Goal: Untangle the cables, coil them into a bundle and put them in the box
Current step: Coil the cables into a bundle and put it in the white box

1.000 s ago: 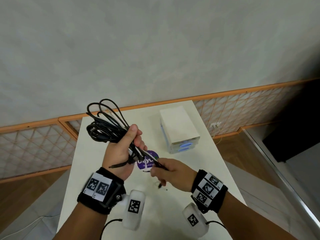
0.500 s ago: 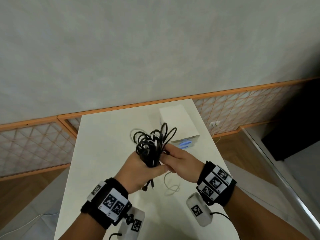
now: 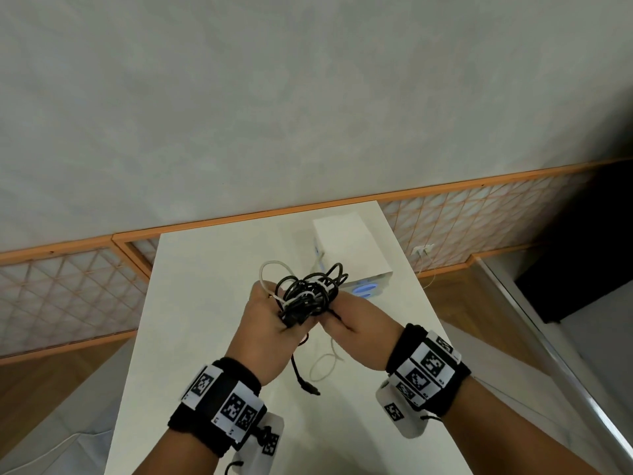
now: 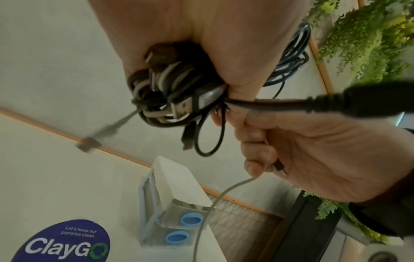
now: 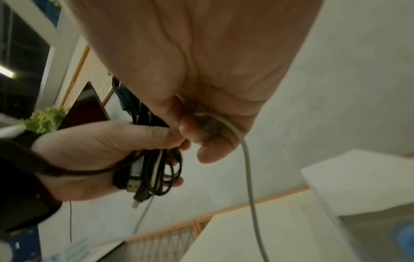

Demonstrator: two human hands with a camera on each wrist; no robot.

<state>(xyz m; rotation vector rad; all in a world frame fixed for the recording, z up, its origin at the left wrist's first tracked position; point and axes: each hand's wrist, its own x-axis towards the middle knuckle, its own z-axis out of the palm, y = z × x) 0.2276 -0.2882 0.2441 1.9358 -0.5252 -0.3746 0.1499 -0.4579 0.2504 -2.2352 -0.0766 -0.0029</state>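
My left hand (image 3: pixel 265 318) grips a bundle of black and white cables (image 3: pixel 310 291) above the white table (image 3: pixel 191 303), loops sticking up past the fingers. The bundle (image 4: pixel 170 92) fills the left fist, USB plugs poking out. My right hand (image 3: pixel 352 325) meets it from the right and pinches a white cable (image 5: pixel 246 156) that hangs down in a loop (image 3: pixel 323 363). A black plug end (image 3: pixel 308 387) dangles below the left hand. The white box (image 3: pixel 352 258) stands just behind the hands, shut, with two blue ovals (image 4: pixel 183 228) on its front.
A round purple ClayGo sticker (image 4: pixel 65 242) lies on the table under the hands. The table's right edge (image 3: pixel 421 286) is close to the box. A grey wall with an orange-framed lattice (image 3: pixel 68 296) runs behind the table. Wooden floor lies on both sides.
The left hand carried the bundle from the left to the middle, in front of the box. The right hand came up and joined it, and more white cable now sits among the loops.
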